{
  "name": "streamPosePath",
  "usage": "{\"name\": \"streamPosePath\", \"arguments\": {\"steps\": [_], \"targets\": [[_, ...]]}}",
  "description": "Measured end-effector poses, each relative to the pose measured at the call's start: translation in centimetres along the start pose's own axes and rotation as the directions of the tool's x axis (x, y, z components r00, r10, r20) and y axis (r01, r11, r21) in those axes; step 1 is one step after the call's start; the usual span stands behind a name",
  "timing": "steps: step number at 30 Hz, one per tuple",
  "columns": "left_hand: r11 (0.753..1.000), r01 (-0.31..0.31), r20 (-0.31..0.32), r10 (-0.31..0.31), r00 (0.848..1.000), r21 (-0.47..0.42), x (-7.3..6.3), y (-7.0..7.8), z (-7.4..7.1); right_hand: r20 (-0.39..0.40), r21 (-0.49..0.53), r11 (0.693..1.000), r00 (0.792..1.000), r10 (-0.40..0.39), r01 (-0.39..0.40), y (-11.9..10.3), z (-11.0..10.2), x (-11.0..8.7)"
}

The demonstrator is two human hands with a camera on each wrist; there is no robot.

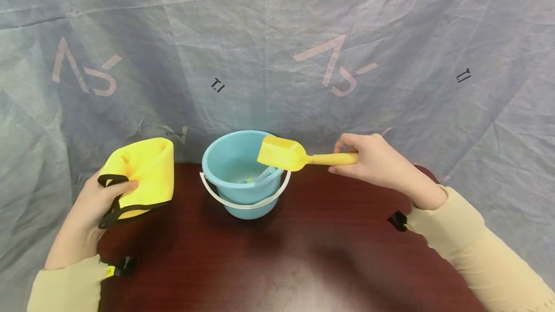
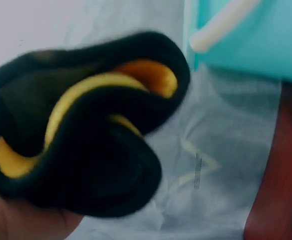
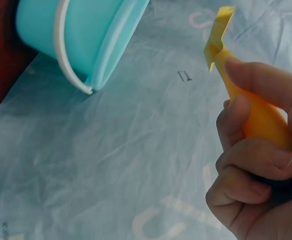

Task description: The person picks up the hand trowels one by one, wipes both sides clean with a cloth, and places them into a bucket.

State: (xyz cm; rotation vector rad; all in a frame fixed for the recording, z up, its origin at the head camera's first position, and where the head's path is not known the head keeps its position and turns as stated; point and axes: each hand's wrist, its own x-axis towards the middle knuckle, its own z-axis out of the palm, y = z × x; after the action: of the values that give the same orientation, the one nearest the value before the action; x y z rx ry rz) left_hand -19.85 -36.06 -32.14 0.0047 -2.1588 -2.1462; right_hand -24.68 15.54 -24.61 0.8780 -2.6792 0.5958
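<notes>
A light-blue bucket [image 1: 247, 187] with a white handle stands upright on the dark red table. My right hand [image 1: 373, 160] grips a yellow toy shovel [image 1: 284, 153] by its handle, and the blade hangs over the bucket's right rim. In the right wrist view, the fingers curl round the shovel's handle [image 3: 266, 120]. Left of the bucket, my left hand [image 1: 93, 201] holds a folded yellow cloth [image 1: 151, 172] with black edging, raised above the table. Its folds [image 2: 85, 100] fill much of the left wrist view. Inside the bucket lies a light-blue piece [image 1: 265, 174] with something greenish, partly hidden.
The dark red tabletop [image 1: 260, 264] reflects light and has a rounded far right corner. Behind it hangs a wrinkled grey sheet [image 1: 277, 61] with printed letters. Small black objects hang at both cuffs. The bucket's white handle [image 1: 247, 205] rests lowered toward the front.
</notes>
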Motion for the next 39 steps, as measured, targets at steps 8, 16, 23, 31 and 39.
{"name": "streamPosePath", "arguments": {"steps": [8, 16, 23, 31, 39], "targets": [[0.754, -0.131, -0.047, 0.210, 0.977, 0.644, 3.3, -1.2, 1.4, -0.026, 0.046, 0.999, 1.000, -0.005, 0.006, -1.4, 1.2, 3.8], [0.479, -0.113, -0.027, 0.275, 0.961, 0.870, 5.8, -4.9, 2.7, 0.049, 0.052, 0.996, 0.996, 0.070, -0.073, -2.9, 2.6, 7.4], [0.368, -0.123, -0.028, 0.378, 0.926, 0.922, 8.1, -8.0, 2.2, 0.135, 0.067, 0.995, 0.989, 0.066, -0.076, -3.9, 4.8, 10.0], [0.302, -0.137, 0.015, 0.374, 0.927, 0.944, 9.8, -10.9, 1.7, 0.305, 0.068, 0.986, 0.944, 0.127, -0.154, -5.0, 8.3, 11.7], [0.263, -0.145, 0.056, 0.317, 0.947, 0.954, 10.5, -12.7, 1.9, 0.338, -0.004, 0.991, 0.932, 0.130, -0.137, -6.0, 11.7, 13.3]]}}
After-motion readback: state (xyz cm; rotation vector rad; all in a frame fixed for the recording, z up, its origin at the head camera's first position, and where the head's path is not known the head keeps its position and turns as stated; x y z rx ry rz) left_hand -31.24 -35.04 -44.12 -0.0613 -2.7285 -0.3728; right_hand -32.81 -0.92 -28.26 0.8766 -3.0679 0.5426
